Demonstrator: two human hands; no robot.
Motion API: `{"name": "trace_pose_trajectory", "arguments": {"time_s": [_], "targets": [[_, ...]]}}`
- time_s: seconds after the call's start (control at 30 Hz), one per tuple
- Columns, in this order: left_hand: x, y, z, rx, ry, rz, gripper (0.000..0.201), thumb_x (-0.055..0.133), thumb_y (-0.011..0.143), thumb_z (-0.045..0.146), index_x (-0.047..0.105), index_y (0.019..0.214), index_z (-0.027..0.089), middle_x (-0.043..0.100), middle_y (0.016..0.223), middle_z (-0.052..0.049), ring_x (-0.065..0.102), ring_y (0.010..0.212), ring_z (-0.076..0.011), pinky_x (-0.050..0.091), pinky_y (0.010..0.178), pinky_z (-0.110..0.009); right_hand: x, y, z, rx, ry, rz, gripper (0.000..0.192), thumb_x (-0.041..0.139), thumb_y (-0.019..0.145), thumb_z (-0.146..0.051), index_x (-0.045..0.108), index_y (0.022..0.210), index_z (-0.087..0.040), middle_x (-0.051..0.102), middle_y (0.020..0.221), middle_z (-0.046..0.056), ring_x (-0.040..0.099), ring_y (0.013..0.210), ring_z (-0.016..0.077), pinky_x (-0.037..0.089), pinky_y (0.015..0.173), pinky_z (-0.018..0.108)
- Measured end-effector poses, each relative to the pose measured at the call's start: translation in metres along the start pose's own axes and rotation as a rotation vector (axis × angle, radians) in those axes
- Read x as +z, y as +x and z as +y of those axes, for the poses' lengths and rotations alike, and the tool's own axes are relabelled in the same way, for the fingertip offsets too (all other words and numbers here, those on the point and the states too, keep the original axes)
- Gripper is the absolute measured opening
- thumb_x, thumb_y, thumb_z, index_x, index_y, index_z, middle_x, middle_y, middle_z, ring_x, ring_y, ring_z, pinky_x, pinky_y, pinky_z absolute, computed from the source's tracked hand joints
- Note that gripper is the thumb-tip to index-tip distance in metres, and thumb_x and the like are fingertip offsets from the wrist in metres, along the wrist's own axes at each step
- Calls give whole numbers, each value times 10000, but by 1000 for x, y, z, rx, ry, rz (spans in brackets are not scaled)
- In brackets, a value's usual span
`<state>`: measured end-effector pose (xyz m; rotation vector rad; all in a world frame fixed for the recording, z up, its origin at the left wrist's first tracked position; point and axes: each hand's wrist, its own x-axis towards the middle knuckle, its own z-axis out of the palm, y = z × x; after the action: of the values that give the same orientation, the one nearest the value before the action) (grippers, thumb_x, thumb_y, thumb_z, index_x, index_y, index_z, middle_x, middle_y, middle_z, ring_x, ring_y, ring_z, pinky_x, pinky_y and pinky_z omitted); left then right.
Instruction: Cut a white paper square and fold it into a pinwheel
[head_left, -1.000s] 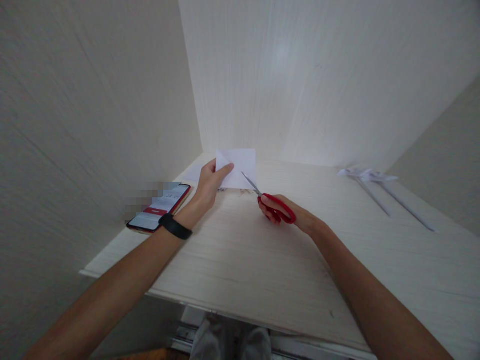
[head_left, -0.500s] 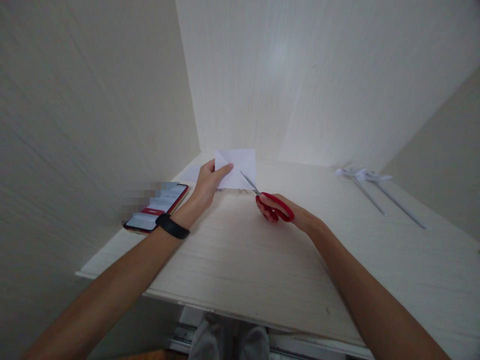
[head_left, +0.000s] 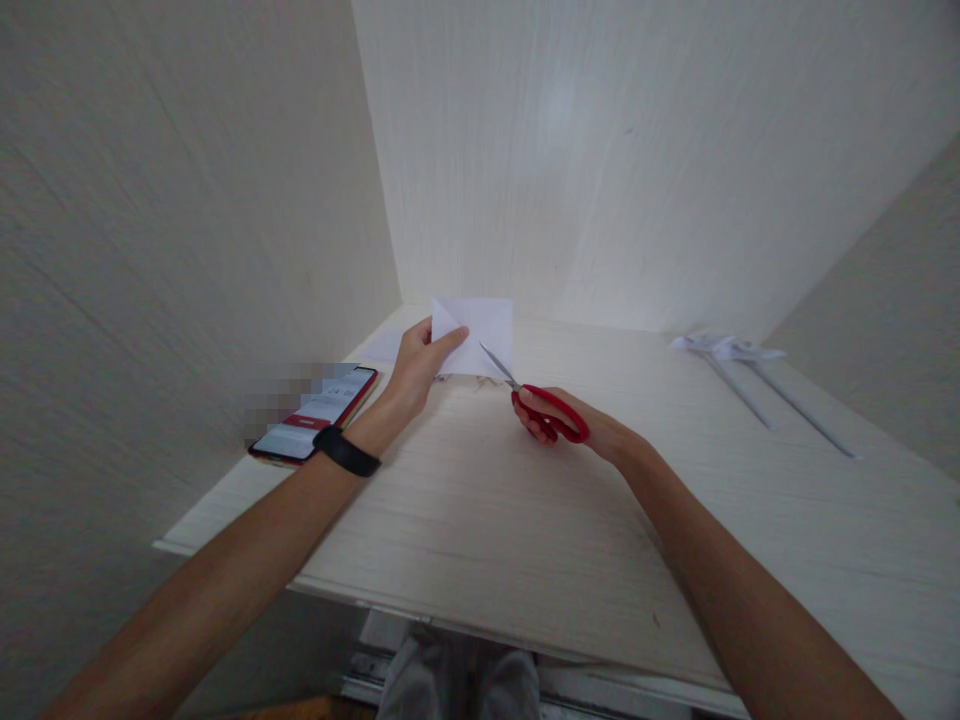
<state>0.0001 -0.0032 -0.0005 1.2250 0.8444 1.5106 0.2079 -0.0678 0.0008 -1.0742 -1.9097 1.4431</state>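
- The right hand (head_left: 574,425) grips red scissors (head_left: 541,405), blades at the lower edge of the paper (head_left: 480,330), only narrowly parted.
- The left hand (head_left: 418,365) pinches the folded paper at its left side, raised above the tabletop (head_left: 525,520).
- To cut well, I judge: keep the paper taut, pinch near the cut line, feed it into the blades, take short snips.
- A phone (head_left: 315,418) lies left; paper strips (head_left: 757,375) lie far right.
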Motion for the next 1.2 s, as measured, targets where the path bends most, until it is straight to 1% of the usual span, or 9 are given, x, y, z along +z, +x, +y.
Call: {"name": "trace_pose_trajectory", "arguments": {"time_s": [0.17,0.33,0.53,0.77,1.07,1.2], "targets": [[0,0,0,6,0,-3,323,797,643,327,712,893,141,731,886,-58,629,731,-173,471,691,-283,0,2,3,6,10,-1,563,427,846,-745,418,656,-215,446,597,-37,415,514,103,330,515,266],[-1,0,-1,9,6,-7,327,799,638,329,712,891,142,733,890,-58,631,747,-178,474,702,-285,2,2,3,4,13,12,558,456,836,-739,415,649,-215,443,598,-38,420,513,102,330,511,265],[-1,1,0,0,-4,-5,317,801,635,318,711,879,139,730,854,-49,621,713,-162,475,688,-276,2,2,3,15,21,27,560,466,826,-739,435,644,-211,440,580,-38,408,498,98,334,506,260],[-1,3,0,-11,-5,3,316,803,620,316,714,869,144,736,850,-52,628,715,-171,481,677,-279,3,3,3,15,34,43,557,487,812,-739,435,639,-213,449,571,-39,414,491,99,339,502,261],[-1,1,1,-16,-6,6,306,810,604,311,717,842,144,735,796,-37,628,681,-161,496,666,-275,1,1,3,5,38,11,549,469,837,-723,437,646,-209,452,593,-35,416,511,100,349,525,263],[-1,1,2,-13,10,6,299,809,608,318,720,837,147,738,803,-38,632,692,-166,500,666,-276,0,0,2,0,35,-9,544,472,845,-713,418,642,-211,451,592,-33,406,523,101,348,532,263]]}}
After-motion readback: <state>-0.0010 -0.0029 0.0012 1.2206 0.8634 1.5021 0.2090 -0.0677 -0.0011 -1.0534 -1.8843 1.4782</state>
